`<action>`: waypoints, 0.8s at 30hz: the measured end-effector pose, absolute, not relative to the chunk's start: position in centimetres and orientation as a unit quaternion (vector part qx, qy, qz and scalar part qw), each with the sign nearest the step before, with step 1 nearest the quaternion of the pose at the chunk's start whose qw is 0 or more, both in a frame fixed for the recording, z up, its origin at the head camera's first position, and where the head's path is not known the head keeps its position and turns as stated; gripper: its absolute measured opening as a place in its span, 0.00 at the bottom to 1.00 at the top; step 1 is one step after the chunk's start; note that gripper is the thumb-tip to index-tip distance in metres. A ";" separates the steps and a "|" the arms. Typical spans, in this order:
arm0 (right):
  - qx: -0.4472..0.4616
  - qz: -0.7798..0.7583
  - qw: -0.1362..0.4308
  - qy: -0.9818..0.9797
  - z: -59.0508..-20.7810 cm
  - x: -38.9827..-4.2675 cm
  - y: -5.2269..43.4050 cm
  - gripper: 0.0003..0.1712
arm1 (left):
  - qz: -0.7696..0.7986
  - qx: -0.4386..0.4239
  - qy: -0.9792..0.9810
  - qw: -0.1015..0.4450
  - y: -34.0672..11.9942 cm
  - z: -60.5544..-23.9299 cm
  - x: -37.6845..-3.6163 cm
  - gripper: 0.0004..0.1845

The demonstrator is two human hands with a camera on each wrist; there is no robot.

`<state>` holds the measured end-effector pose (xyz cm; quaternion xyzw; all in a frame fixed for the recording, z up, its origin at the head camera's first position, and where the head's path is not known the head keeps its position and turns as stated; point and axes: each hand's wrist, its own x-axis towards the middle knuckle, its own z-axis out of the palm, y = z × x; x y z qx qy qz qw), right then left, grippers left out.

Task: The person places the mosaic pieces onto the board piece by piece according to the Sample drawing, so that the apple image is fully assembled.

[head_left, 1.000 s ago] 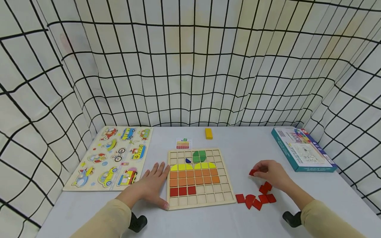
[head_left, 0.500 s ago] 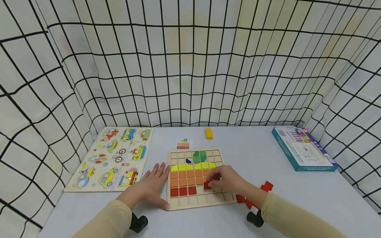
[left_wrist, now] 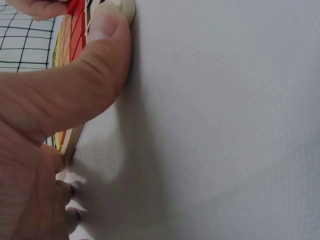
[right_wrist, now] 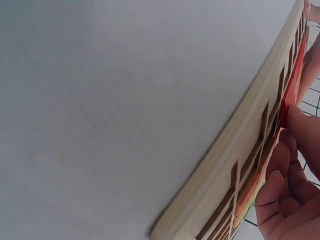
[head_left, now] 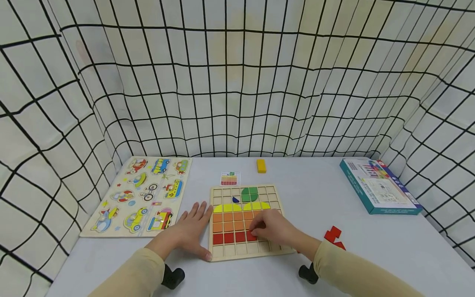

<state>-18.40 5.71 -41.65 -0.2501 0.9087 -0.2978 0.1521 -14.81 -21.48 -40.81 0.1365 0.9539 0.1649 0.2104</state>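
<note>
Smooth pale wooden grid board (head_left: 241, 249), matt finely textured cloth (left_wrist: 215, 100), cardboard box (head_left: 384, 187)

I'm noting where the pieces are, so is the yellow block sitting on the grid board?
No, the yellow block lies on the white table beyond the grid board, apart from it.

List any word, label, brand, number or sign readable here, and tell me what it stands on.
No text can be read.
Flat teal-sided cardboard box: print on its top and near side, too small and blurred to read.
Small white card with a coloured picture: no readable lettering.
Pale square wooden grid board: no lettering visible.
</note>
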 end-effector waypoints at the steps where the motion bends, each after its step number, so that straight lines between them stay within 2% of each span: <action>1: -0.249 -0.298 0.151 0.909 -41.7 -18.3 5.6 0.02 | 0.164 0.136 0.954 0.210 -21.5 -40.8 -14.8 0.71; 14: -0.249 -0.298 0.138 0.911 -41.3 -18.1 6.6 0.01 | 0.164 0.139 0.954 0.208 -21.5 -41.1 -14.8 0.71; 19: -0.204 -0.304 0.112 0.924 -40.9 -18.6 10.0 0.03 | 0.162 0.137 0.954 0.210 -21.4 -41.1 -14.8 0.71; 24: -0.144 -0.298 0.095 0.939 -40.6 -19.5 15.4 0.06 | 0.156 0.140 0.956 0.208 -21.5 -41.2 -15.0 0.71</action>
